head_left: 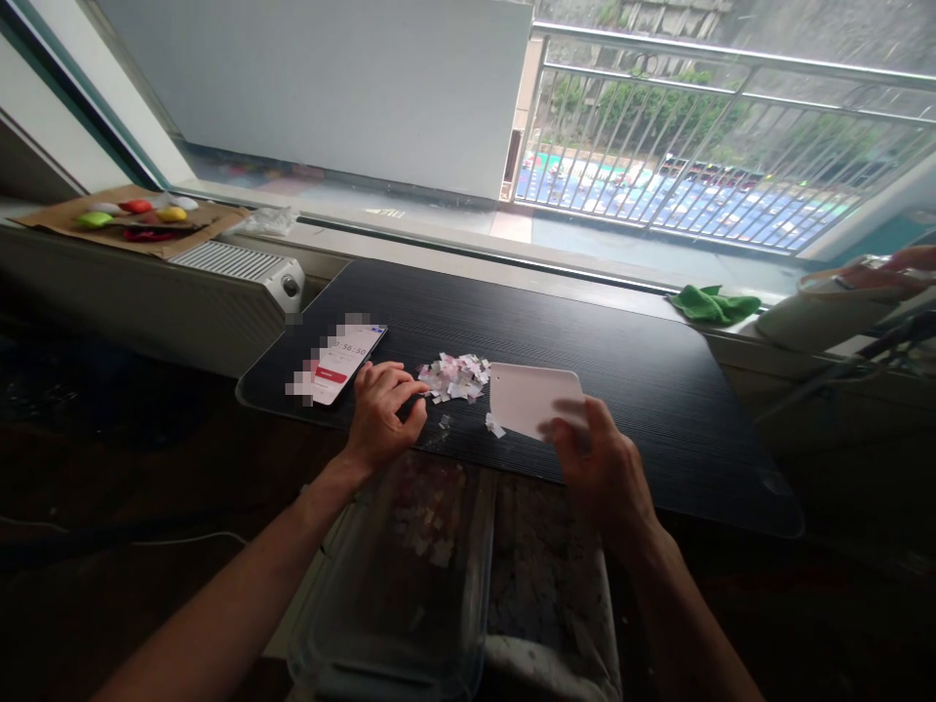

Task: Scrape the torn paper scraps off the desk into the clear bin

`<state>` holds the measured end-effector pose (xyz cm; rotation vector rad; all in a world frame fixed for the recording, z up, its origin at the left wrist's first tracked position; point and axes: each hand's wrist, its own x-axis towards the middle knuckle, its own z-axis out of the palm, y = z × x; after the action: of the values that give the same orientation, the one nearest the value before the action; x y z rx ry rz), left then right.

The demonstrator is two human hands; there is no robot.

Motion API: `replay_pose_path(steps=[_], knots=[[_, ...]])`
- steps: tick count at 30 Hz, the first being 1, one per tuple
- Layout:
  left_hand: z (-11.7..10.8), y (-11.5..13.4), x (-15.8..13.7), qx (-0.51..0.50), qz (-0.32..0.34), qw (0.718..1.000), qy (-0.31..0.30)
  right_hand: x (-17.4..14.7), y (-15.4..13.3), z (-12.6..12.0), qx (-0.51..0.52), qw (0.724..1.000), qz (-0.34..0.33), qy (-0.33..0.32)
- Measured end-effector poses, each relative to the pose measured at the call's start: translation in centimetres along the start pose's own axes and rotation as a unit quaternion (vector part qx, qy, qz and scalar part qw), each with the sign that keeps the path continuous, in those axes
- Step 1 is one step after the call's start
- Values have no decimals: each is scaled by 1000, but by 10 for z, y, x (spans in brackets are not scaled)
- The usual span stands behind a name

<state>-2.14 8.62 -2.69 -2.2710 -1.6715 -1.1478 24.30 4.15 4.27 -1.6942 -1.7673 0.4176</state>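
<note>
A small pile of cut paper scraps (454, 377), white with some pink, lies on the black table (629, 361). My left hand (387, 405) is at the left side of this pile, its fingers bent and the thumb apart, with the fingertips at the scraps. In my right hand (604, 453) is a thin white flat scraper (530, 395), gripped at its right end. The scraper's left edge is beside the pile. A few loose scraps (495, 425) lie under its lower left corner.
A phone (343, 366) showing a timer lies left of my left hand. Below the table's front edge stand a clear plastic bin (479, 585) with scraps inside and another container (610, 614). A green cloth (713, 305) rests on the sill; a radiator (241, 263) is at the left.
</note>
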Motion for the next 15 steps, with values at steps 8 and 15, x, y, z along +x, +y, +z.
replay_pose_path(steps=[8, 15], knots=[[1, 0, 0, 1, 17, 1000, 8, -9, 12, -13, -3, 999, 25, 30], [-1, 0, 1, -10, 5, 1000, -7, -11, 30, -18, 67, 995, 72, 23]])
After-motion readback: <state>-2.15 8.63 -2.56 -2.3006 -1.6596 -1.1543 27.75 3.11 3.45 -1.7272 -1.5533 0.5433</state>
